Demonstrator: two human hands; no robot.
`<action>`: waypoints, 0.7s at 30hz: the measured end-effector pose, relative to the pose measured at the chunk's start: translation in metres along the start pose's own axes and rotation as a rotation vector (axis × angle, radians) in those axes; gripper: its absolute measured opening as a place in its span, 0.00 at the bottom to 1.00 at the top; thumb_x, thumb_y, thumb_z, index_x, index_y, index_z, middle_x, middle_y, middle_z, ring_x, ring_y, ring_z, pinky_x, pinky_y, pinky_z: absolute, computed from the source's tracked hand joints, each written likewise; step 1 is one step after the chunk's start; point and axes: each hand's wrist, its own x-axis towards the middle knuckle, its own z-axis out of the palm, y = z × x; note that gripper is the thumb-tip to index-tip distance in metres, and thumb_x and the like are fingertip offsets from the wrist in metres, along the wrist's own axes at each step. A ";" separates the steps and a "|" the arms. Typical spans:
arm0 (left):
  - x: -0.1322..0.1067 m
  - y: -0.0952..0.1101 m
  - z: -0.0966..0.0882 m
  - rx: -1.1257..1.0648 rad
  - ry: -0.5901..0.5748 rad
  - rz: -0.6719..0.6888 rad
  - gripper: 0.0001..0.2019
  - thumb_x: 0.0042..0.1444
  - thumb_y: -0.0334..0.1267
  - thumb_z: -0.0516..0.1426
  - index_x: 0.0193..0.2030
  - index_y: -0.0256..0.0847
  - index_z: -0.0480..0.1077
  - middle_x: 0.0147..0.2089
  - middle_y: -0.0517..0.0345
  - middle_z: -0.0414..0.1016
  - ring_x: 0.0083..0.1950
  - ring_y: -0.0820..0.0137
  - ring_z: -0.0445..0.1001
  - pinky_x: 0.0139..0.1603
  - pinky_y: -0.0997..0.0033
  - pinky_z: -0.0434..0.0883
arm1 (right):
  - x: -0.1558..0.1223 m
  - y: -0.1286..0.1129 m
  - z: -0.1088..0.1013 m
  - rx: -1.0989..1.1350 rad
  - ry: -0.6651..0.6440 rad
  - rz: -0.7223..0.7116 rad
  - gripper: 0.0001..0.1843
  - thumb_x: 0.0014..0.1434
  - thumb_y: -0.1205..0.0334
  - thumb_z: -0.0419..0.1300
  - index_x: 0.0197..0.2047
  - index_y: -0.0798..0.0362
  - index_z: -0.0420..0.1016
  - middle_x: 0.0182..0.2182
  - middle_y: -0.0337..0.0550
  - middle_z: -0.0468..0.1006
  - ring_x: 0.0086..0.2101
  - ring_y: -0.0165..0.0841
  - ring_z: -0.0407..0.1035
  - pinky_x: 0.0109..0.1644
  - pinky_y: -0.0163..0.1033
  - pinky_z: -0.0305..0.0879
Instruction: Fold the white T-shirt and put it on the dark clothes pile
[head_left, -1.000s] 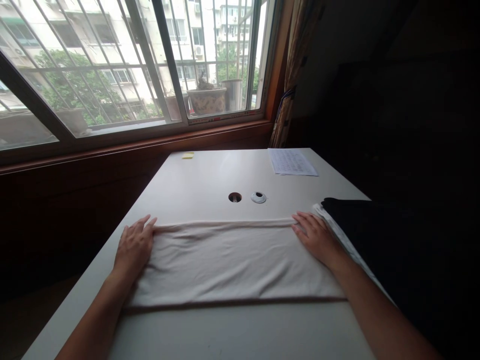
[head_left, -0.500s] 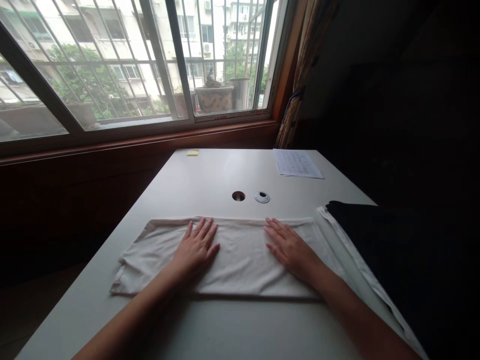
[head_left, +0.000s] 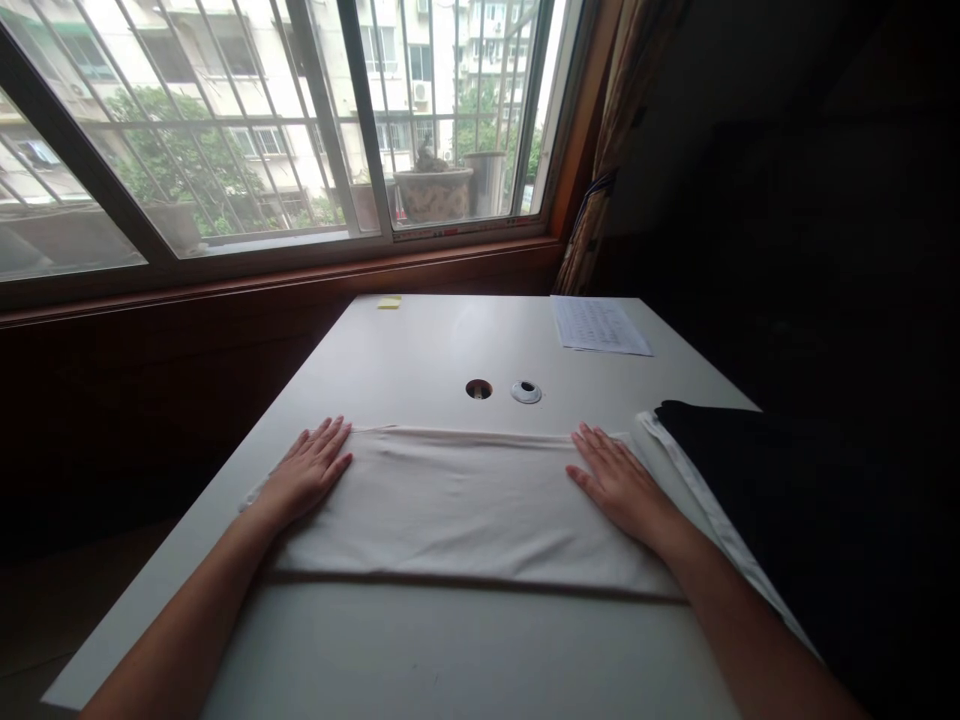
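A white cloth (head_left: pixel 465 505), folded into a long strip, lies across the white table (head_left: pixel 420 370). What kind of garment it is, I cannot tell. My left hand (head_left: pixel 306 475) rests flat on its left end, fingers stretched out toward the far edge, hiding part of that end. On the right end lies my right hand (head_left: pixel 622 485), palm down with its fingers extended. Between the two hands the fabric is mostly smooth, with a few faint creases.
Dark fabric with a white edge (head_left: pixel 742 480) lies along the table's right side. Printed papers (head_left: pixel 600 325) and a yellow sticky note (head_left: pixel 389 302) are at the far edge. A cable hole (head_left: pixel 479 390) and a round grommet (head_left: pixel 526 391) sit beyond the cloth. A barred window (head_left: pixel 300 130) stands behind.
My hands have slid apart over the cloth, the left hand moving far to the left and the right hand a little to the right. The cloth between them looks flatter and less wrinkled.
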 end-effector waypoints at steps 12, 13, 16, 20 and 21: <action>0.002 -0.045 0.008 0.005 -0.019 -0.146 0.34 0.72 0.54 0.34 0.78 0.38 0.43 0.80 0.49 0.41 0.80 0.55 0.40 0.74 0.38 0.49 | -0.001 0.018 -0.004 -0.017 0.017 0.235 0.39 0.72 0.43 0.38 0.76 0.59 0.51 0.75 0.50 0.49 0.73 0.43 0.42 0.75 0.54 0.43; 0.003 -0.047 0.010 -0.001 -0.009 -0.159 0.34 0.72 0.54 0.34 0.78 0.38 0.43 0.79 0.49 0.42 0.79 0.55 0.41 0.73 0.38 0.49 | -0.001 0.018 -0.005 -0.025 0.029 0.240 0.38 0.72 0.45 0.38 0.75 0.60 0.52 0.75 0.51 0.50 0.73 0.43 0.43 0.76 0.53 0.43; 0.001 -0.056 0.013 -0.023 0.056 -0.223 0.34 0.71 0.54 0.36 0.77 0.36 0.48 0.78 0.45 0.47 0.78 0.53 0.46 0.73 0.41 0.52 | 0.000 0.021 -0.005 -0.041 0.050 0.247 0.38 0.72 0.47 0.38 0.74 0.64 0.54 0.74 0.53 0.52 0.72 0.44 0.45 0.75 0.53 0.43; -0.015 -0.075 0.009 -0.031 0.161 -0.342 0.36 0.68 0.54 0.43 0.73 0.26 0.56 0.75 0.35 0.54 0.75 0.50 0.54 0.73 0.51 0.54 | 0.000 0.024 -0.002 -0.047 0.092 0.250 0.37 0.72 0.50 0.39 0.73 0.67 0.57 0.73 0.56 0.54 0.72 0.45 0.48 0.75 0.53 0.44; -0.023 -0.079 0.006 -0.033 0.148 -0.379 0.36 0.67 0.54 0.44 0.72 0.25 0.57 0.74 0.33 0.57 0.74 0.49 0.56 0.73 0.51 0.55 | 0.000 0.025 0.000 -0.045 0.105 0.249 0.36 0.72 0.51 0.39 0.73 0.66 0.57 0.73 0.56 0.54 0.71 0.45 0.49 0.75 0.53 0.45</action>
